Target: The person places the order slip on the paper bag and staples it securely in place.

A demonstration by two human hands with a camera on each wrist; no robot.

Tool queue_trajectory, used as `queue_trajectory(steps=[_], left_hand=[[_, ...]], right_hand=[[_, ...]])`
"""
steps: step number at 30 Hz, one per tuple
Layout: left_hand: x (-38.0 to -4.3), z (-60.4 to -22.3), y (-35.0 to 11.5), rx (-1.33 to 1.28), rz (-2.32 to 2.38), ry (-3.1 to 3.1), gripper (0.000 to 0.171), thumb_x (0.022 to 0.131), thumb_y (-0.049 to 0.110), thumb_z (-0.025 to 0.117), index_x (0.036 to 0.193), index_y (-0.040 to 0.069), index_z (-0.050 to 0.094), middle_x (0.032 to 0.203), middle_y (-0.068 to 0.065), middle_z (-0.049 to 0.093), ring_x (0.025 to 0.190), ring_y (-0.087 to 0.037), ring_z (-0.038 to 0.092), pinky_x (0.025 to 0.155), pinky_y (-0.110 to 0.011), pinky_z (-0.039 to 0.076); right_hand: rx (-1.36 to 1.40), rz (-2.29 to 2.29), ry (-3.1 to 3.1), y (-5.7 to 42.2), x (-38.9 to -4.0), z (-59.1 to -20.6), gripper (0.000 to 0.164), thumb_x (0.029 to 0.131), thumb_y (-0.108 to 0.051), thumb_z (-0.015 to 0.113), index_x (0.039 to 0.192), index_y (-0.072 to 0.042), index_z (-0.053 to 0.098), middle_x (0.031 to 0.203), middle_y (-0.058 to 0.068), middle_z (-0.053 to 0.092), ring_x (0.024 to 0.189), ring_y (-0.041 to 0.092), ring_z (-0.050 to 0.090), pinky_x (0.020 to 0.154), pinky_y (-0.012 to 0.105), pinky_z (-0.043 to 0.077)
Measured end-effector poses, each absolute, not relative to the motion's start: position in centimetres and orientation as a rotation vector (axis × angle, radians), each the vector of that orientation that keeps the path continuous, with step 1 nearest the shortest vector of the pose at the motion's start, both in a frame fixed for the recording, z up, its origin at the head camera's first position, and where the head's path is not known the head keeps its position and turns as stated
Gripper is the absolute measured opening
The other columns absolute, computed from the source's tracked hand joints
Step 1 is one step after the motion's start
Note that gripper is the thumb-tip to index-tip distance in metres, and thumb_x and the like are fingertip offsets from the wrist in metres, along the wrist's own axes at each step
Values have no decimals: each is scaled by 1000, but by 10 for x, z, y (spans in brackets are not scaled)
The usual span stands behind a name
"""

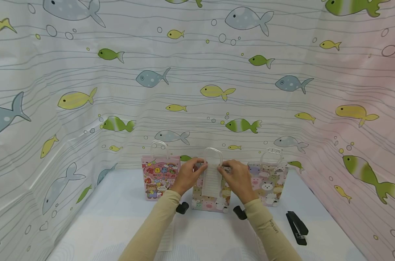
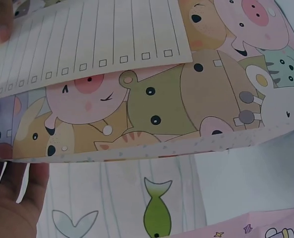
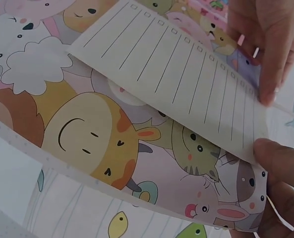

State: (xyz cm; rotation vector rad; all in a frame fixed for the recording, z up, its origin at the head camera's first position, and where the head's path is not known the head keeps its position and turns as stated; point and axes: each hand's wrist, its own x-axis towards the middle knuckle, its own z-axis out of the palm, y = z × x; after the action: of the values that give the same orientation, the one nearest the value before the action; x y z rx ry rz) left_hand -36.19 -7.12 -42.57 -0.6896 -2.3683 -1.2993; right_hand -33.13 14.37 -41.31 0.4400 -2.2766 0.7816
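A lined checklist sheet (image 1: 212, 181) lies against the front of the middle paper gift bag (image 1: 210, 204), which is printed with cartoon animals and stands upright. My left hand (image 1: 189, 176) pinches the sheet's upper left corner against the bag's top edge. At the upper right corner my right hand (image 1: 238, 179) does the same, its thumb on the sheet (image 3: 196, 84) and its other fingers behind the bag wall. The sheet's lower end stands slightly off the bag (image 3: 87, 144). A white handle (image 1: 214, 149) loops up between both hands.
A pink cartoon gift bag (image 1: 160, 177) stands left, and another animal-print bag (image 1: 268, 183) right. A black stapler (image 1: 296, 227) lies at the right front. More lined paper (image 1: 166, 239) lies near my left forearm. A fish-print sheet (image 1: 197, 72) surrounds the table.
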Motion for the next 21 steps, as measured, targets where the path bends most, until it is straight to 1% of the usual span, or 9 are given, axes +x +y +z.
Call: queue_trajectory(steps=[5,15,21], left_hand=[[-362,-424,-73,-732,-1323,-2355,27,100,31,67,121,15,68,89,5,60,74,-14,52,58,-26,43],[-361,-422,-72,-748,-1317,-2331,25,99,29,69,118,13,70,95,3,63,75,-13,53,62,-26,46],[-361,-423,-70,-746,-1340,-2290,22,98,26,70,115,12,72,90,2,64,71,-13,52,60,-25,45]], right_hand=[[438,786,-2264,143,-332,-414,20,89,-26,82,99,-10,78,95,3,75,83,19,69,76,42,54],[443,832,-2248,142,-330,-413,16,89,-24,82,98,-11,78,96,3,75,88,20,70,79,43,54],[449,837,-2230,141,-329,-413,17,88,-24,82,98,-11,78,96,3,75,91,21,71,81,45,55]])
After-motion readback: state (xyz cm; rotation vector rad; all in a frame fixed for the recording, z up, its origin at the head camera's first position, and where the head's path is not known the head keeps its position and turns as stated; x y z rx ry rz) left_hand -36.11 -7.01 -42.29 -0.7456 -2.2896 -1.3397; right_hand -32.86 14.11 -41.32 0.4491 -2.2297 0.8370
